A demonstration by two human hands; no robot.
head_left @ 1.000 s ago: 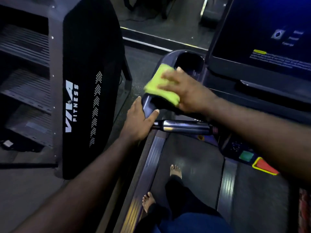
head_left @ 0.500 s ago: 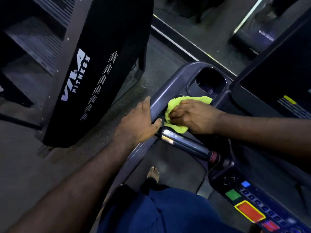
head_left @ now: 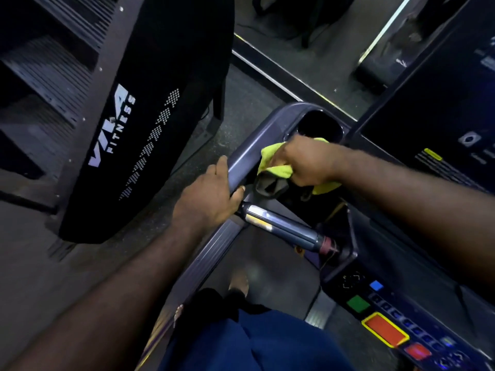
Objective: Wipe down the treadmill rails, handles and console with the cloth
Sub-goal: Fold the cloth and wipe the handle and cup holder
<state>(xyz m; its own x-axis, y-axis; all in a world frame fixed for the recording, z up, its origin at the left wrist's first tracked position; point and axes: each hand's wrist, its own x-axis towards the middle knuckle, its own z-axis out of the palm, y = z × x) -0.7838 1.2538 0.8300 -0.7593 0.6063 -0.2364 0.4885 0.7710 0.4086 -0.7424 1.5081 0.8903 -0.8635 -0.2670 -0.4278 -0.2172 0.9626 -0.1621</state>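
Gripping the treadmill rail [head_left: 247, 153] with our left hand [head_left: 209, 195], we clutch the yellow cloth [head_left: 272, 163] in our right hand [head_left: 306, 163], fingers curled

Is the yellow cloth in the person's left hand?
No, the right hand grips the yellow-green cloth; the left hand holds the grey treadmill rail.

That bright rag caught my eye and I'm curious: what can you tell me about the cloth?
The cloth is a soft-looking yellow-green rag, crumpled into a bunch. The right hand grips it and holds it against the grey treadmill frame, beside the dark cup holder. A shadowed fold hangs beneath the hand.
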